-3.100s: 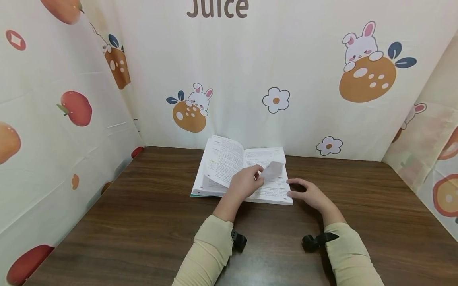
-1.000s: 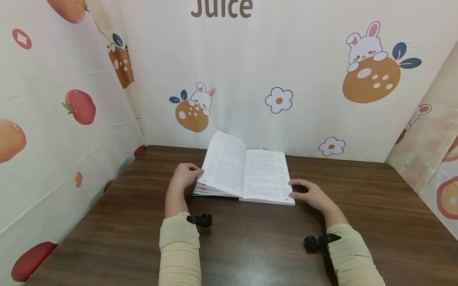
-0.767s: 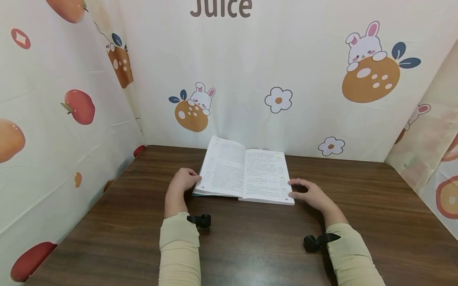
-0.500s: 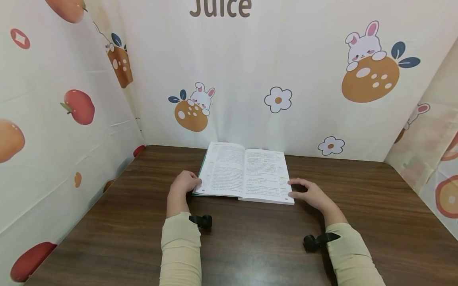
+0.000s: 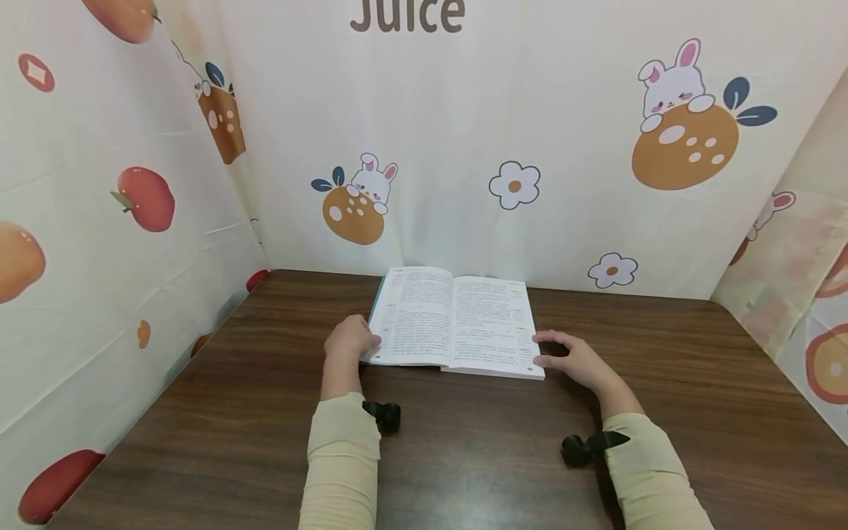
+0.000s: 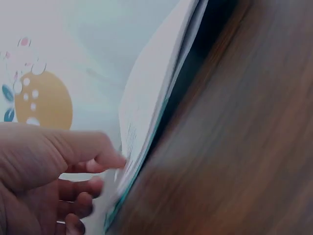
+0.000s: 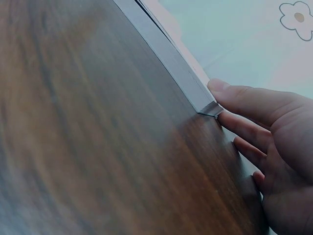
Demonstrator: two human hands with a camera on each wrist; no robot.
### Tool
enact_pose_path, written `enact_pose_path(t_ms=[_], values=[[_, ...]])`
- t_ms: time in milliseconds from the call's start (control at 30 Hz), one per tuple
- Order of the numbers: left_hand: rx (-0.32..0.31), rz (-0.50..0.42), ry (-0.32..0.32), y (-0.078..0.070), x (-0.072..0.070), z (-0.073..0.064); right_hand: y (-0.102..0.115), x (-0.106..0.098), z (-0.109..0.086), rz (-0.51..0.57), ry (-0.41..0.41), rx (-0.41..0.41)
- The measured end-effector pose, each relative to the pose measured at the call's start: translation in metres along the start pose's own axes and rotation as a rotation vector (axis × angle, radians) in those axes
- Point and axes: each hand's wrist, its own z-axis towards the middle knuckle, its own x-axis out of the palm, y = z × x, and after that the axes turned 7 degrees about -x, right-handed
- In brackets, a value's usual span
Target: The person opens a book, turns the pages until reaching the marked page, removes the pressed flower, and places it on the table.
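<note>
An open book [image 5: 490, 324] with printed white pages and a teal cover edge lies on the table, near the back curtain. My left hand [image 5: 347, 340] is at the left edge of the book. In the left wrist view its thumb rests at the page margin and the other fingers curl beside the cover, their tips partly hidden. A dark gap shows under the cover edge there. My right hand [image 5: 571, 359] touches the book's lower right edge, thumb on the page corner and fairly straight fingers against the side, as the right wrist view shows.
The brown wooden table [image 5: 464, 456] extends in front and to both sides. A white curtain [image 5: 450, 132] printed with rabbits, fruit and flowers stands at the back and along both sides. A black camera strap [image 5: 586, 447] is on each wrist.
Earlier, the left hand turned pages over to the left; the left pages have since settled flatter. It has now shifted slightly right at the left edge. The right hand has stayed in place.
</note>
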Motion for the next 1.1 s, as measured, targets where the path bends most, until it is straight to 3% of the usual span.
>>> enact_pose_path(t_ms=[67, 167, 267, 333, 400, 567, 1100], values=[[0.095, 0.035, -0.053, -0.011, 0.005, -0.001, 0.0, 0.0, 0.0, -0.001, -0.003, -0.001], [0.332, 0.103, -0.079, -0.031, 0.015, -0.004, -0.001, 0.001, -0.001, 0.005, -0.009, -0.007], [0.561, 0.169, 0.001, -0.051, 0.027, -0.009, -0.002, 0.001, -0.001, 0.009, -0.012, -0.008], [0.63, 0.205, 0.057, -0.061, 0.035, -0.013, -0.002, 0.002, 0.0, 0.008, -0.01, -0.01], [0.639, 0.223, 0.096, -0.066, 0.041, -0.017, -0.002, 0.003, 0.0, 0.006, -0.008, -0.006], [0.568, 0.203, 0.134, -0.069, 0.047, -0.021, -0.001, 0.003, 0.001, 0.004, -0.01, -0.002], [0.457, -0.047, 0.232, -0.063, 0.056, -0.013, 0.0, 0.001, 0.0, -0.005, -0.009, 0.01]])
